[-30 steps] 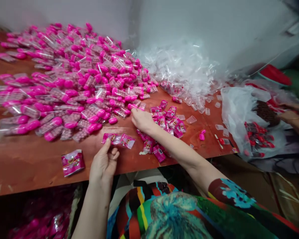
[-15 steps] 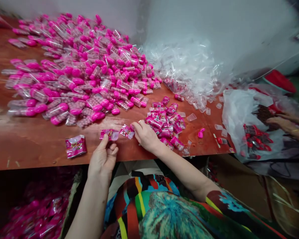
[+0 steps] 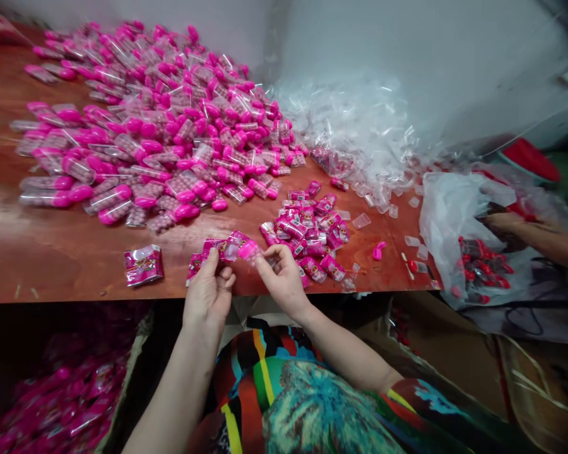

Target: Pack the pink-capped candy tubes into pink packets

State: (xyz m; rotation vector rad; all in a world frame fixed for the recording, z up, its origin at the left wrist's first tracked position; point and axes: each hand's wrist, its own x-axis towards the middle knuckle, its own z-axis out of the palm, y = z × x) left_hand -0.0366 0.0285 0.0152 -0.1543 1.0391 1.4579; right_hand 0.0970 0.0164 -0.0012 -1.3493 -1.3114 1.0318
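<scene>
My left hand (image 3: 211,287) pinches a magenta printed wrapper (image 3: 215,247) between thumb and fingers, near the table's front edge. Just to the right, my right hand (image 3: 283,277) grips a clear tube with a pink cap (image 3: 250,250), its capped end at the wrapper's right side. Beyond my right hand lies a small pile of magenta packets (image 3: 312,224). A flat magenta packet (image 3: 143,265) rests alone to the left of my left hand. Behind them spreads a large heap of pink-capped tubes (image 3: 170,126) filled with small pale pink balls.
Empty clear tubes (image 3: 355,126) are heaped by the wall. A white plastic bag (image 3: 447,208) with red-capped items stands at the right, with another person's arm (image 3: 539,236) over it. Below the table's left side, a box holds magenta packets (image 3: 76,403).
My right hand has come away from the small packet pile's edge and now holds a pink-capped tube against the wrapper. My left hand has shifted slightly right with the wrapper.
</scene>
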